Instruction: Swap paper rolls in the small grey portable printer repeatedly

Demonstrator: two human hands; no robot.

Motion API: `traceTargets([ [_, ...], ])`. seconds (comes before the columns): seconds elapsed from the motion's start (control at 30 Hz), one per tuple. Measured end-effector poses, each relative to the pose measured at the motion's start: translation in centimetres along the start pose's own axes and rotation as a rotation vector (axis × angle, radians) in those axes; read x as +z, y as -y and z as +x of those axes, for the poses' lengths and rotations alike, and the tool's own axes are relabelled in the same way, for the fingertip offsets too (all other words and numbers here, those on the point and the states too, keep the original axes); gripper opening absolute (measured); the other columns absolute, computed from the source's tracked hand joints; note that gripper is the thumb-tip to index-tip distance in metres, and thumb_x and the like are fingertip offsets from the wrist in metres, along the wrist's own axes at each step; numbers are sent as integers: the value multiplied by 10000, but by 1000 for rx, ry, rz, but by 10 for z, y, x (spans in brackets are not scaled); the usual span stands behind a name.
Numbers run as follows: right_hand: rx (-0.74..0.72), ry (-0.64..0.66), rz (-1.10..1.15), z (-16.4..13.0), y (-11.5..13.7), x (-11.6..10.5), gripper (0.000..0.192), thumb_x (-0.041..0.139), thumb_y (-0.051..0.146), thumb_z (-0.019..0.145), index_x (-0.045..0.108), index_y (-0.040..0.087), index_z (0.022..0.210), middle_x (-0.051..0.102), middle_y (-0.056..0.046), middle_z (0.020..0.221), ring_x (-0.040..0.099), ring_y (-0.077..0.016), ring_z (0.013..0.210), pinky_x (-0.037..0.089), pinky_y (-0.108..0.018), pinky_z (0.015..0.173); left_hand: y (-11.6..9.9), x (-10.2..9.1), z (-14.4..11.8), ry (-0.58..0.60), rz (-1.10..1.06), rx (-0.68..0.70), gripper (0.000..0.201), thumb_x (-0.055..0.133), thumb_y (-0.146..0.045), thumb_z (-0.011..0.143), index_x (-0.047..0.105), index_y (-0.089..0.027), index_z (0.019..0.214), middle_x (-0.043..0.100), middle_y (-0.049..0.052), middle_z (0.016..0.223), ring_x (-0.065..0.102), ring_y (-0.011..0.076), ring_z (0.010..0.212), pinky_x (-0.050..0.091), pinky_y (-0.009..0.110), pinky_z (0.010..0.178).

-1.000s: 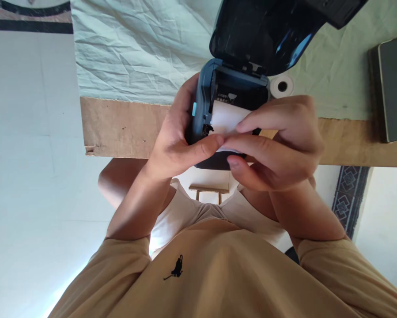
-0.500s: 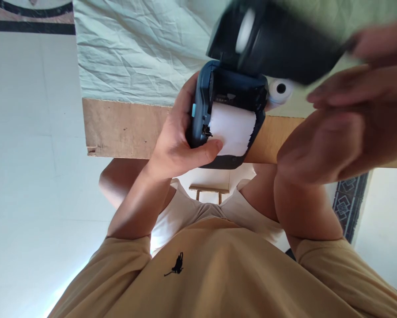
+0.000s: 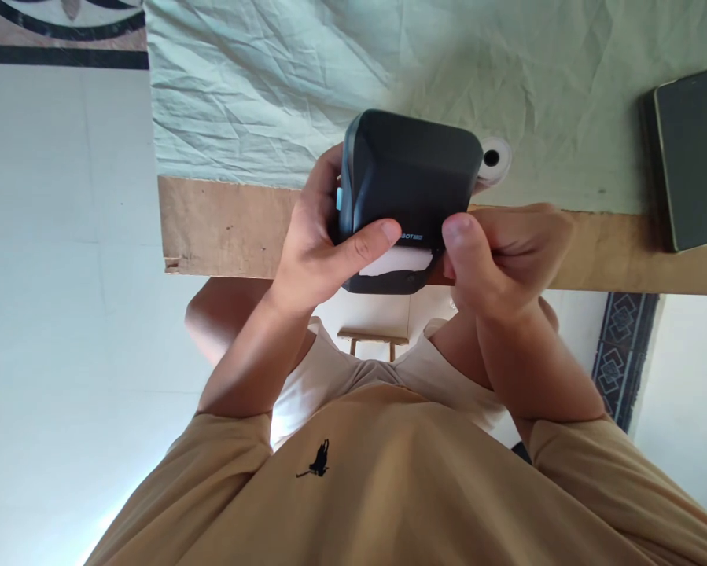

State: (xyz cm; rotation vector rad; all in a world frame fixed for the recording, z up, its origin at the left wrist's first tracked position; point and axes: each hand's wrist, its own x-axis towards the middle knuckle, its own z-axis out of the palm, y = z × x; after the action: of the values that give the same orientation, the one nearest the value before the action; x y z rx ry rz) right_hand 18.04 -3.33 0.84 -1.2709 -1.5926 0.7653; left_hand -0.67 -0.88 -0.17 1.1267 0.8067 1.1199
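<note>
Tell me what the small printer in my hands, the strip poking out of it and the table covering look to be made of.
The printer: apparently moulded plastic, dark, matte, with rounded corners and a soft sheen. The strip at its slot: thin white paper, probably thermal, though that can't be confirmed. The table covering: pale, heavily creased sheet, likely cloth, over a brown board edge resembling fibreboard.

One head-worn camera looks steeply down, close over the table edge (image 3: 223,228) and the person's chest.

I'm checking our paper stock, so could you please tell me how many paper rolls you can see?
1 loose paper roll lies on the cloth behind the printer. A white paper strip at the printer's slot suggests another hidden inside.
</note>
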Motion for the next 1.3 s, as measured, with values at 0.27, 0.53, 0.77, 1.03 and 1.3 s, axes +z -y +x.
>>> traceTargets([
  [0.27, 82, 64, 175, 6, -5, 2, 633, 634, 413, 954, 440, 155, 410, 443, 48, 371, 409, -17, 343, 185, -193, 336, 5, -1, -3, -3, -63, -41, 455, 751, -545, 842, 634, -306, 1212, 633, 29, 1049, 624, 235, 1036, 511, 380, 911],
  [0.53, 46, 146, 195, 14, -6, -3, 617, 660, 371, 944, 473, 151, 399, 458, 58, 347, 406, -3, 307, 215, -142, 311, -4, -1, -1, 16, -63, -97, 409, 719, -490, 878, 658, -265, 1214, 686, 53, 1111, 619, 281, 1134, 508, 412, 1001],
  [0.77, 149, 117, 200, 7, -16, 0, 643, 662, 486, 929, 468, 151, 415, 449, 55, 362, 409, -7, 333, 210, -164, 328, 22, -10, 6, 44, -83, 91, 548, 772, -626, 742, 671, -324, 1188, 668, 37, 964, 621, 252, 912, 517, 377, 760],
  [1.03, 152, 111, 94, 6, -6, -2, 704, 602, 579, 939, 443, 147, 406, 437, 48, 379, 416, -1, 372, 226, -173, 381, 24, -13, 5, 34, 2, -6, 455, 668, -531, 895, 606, -276, 1266, 631, 55, 1059, 611, 253, 1006, 519, 406, 857],
  [1.3, 42, 48, 123, 16, -8, 3, 678, 683, 548, 898, 491, 179, 363, 432, 26, 324, 385, -22, 323, 196, -250, 357, 55, -15, 19, -29, -84, 148, 475, 728, -652, 764, 694, -332, 1113, 689, -2, 977, 661, 216, 895, 577, 380, 730],
])
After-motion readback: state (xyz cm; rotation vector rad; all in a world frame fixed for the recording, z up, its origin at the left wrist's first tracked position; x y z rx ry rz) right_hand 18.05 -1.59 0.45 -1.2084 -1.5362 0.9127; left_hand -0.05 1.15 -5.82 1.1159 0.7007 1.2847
